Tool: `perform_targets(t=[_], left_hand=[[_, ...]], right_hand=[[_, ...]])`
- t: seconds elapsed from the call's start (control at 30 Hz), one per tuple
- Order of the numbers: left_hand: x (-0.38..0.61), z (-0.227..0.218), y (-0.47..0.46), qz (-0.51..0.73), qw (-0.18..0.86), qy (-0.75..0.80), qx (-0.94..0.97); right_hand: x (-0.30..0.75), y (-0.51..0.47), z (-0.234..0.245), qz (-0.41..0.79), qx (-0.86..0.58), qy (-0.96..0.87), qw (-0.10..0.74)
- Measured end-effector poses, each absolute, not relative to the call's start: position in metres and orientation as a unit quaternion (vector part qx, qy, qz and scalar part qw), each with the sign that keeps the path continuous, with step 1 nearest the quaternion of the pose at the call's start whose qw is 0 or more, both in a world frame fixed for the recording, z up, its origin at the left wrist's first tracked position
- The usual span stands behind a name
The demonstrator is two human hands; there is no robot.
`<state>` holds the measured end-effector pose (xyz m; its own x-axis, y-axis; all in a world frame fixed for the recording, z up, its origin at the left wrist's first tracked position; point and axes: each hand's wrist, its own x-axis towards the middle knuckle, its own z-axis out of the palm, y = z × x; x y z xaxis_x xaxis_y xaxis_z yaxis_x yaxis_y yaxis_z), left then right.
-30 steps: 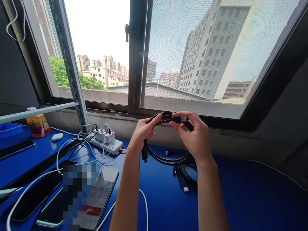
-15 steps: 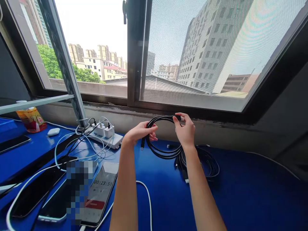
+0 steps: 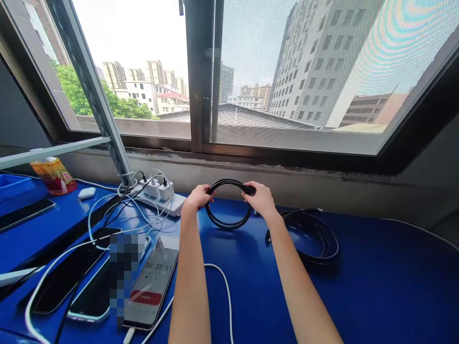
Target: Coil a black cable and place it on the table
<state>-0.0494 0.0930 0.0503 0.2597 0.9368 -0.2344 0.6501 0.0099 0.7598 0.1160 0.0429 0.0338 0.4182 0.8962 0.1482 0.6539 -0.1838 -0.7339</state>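
Both my hands hold a coiled black cable upright over the blue table, far out near the window wall. My left hand is closed on the coil's left side. My right hand is closed on its upper right, at a black plug end. A second black cable coil lies flat on the table just right of my right forearm.
A white power strip with chargers and white cables sits left of my hands. Several phones lie at the near left, one showing a timer. An orange bottle and a white earbud case stand at far left.
My hands have moved away from me and downward with the coil, and the coil looks smaller and tighter. The view has tilted so more of the table shows.
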Motion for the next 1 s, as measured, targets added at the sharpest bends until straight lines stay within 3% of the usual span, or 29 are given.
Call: perform_targets(t=[0.4, 0.67, 1.0], left_hand=[[-0.054, 0.059, 0.088, 0.103, 0.349, 0.587, 0.723], [-0.048, 0.052, 0.089, 0.005, 0.35, 0.627, 0.696], [-0.049, 0.051, 0.084, 0.0, 0.429, 0.605, 0.67]], right_hand=[[0.11, 0.042, 0.039, 0.165, -0.759, -0.547, 0.312], [0.119, 0.034, 0.04, 0.267, -0.75, -0.552, 0.247], [0.125, 0.028, 0.046, 0.305, -0.748, -0.535, 0.249]])
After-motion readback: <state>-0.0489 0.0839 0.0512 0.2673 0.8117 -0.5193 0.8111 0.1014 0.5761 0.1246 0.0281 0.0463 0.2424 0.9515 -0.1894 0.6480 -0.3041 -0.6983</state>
